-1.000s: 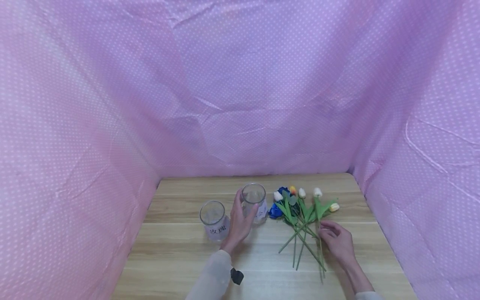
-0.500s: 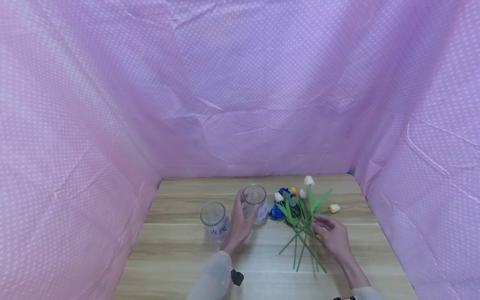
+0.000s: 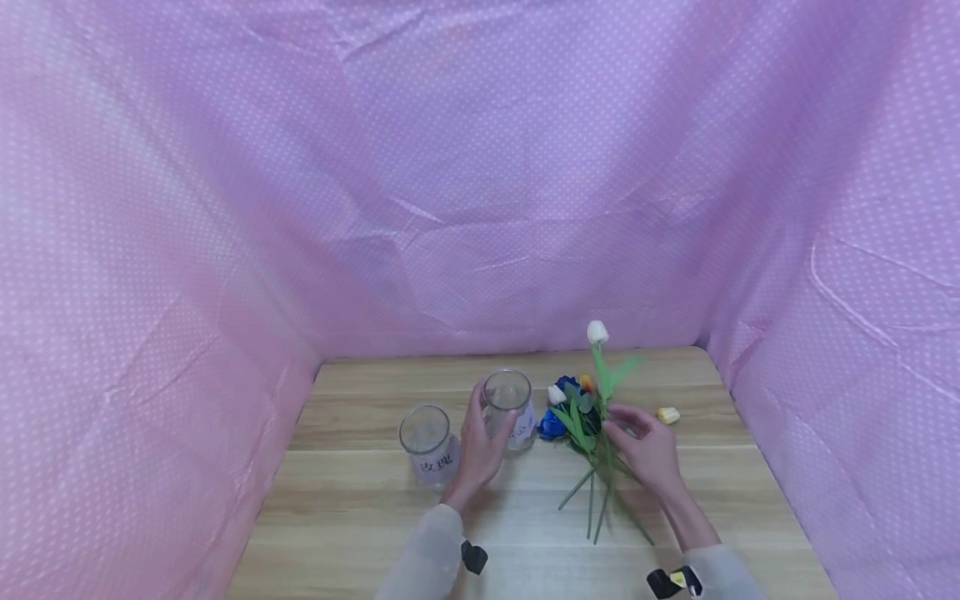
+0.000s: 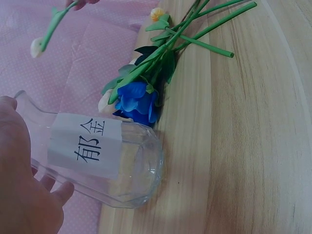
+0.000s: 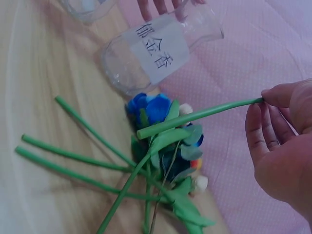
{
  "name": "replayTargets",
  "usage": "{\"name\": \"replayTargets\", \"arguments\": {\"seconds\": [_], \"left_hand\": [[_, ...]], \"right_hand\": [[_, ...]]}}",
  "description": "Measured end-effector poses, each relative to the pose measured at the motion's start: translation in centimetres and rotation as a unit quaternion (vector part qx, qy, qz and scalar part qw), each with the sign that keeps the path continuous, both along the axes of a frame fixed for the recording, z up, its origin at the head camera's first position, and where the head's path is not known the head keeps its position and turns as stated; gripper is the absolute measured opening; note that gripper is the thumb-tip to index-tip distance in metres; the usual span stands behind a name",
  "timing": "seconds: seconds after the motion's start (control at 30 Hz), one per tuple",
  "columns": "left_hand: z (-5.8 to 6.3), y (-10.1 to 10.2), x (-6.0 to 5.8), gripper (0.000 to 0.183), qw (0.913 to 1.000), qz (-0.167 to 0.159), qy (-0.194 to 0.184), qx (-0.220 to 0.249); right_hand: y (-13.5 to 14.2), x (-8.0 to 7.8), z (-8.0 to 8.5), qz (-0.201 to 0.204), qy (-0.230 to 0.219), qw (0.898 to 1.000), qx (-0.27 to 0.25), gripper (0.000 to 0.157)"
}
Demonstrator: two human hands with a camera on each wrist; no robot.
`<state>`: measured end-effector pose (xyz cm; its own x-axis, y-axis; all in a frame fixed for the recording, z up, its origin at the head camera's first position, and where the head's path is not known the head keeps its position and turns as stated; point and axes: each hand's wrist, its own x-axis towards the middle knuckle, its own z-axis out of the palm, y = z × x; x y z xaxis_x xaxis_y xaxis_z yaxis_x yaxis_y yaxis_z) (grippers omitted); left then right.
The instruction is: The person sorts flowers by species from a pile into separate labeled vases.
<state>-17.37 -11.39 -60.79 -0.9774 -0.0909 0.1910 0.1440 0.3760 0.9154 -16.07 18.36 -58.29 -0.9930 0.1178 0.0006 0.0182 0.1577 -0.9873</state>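
My left hand (image 3: 480,446) grips a clear glass vase (image 4: 139,168) with a white paper label, its fingers and thumb round the upper part. The vase stands on the table. A white tulip (image 3: 597,332) is raised over the pile, pinched by its green stem (image 5: 209,113) between the thumb and fingers of my right hand (image 3: 651,450). Below it lie blue flowers (image 3: 552,425), another white tulip (image 3: 556,394) and an orange-red tulip (image 3: 586,382), their stems crossing. The blue flowers sit close beside the held vase.
A second labelled glass vase (image 3: 433,467) stands left of my left hand on the wooden table (image 3: 337,517). One pale yellow tulip (image 3: 668,415) lies at the pile's right. Pink dotted cloth (image 3: 480,167) surrounds the table at the back and sides.
The right hand has lifted the white tulip off the pile and carried it leftward, its bloom now higher. The left hand stays on the vase.
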Motion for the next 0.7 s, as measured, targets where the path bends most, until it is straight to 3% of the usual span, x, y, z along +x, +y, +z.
{"name": "replayTargets", "arguments": {"seconds": [0.4,0.7], "left_hand": [[-0.1,-0.1,-0.2,0.082,0.9999,0.001,-0.012,-0.001],[0.1,-0.2,-0.2,0.082,1.0,-0.003,-0.006,0.002]], "right_hand": [[-2.2,-1.7,1.6,0.031,0.003,0.999,-0.025,0.041],[-3.6,-3.1,2.7,0.028,0.027,0.999,-0.005,0.037]]}}
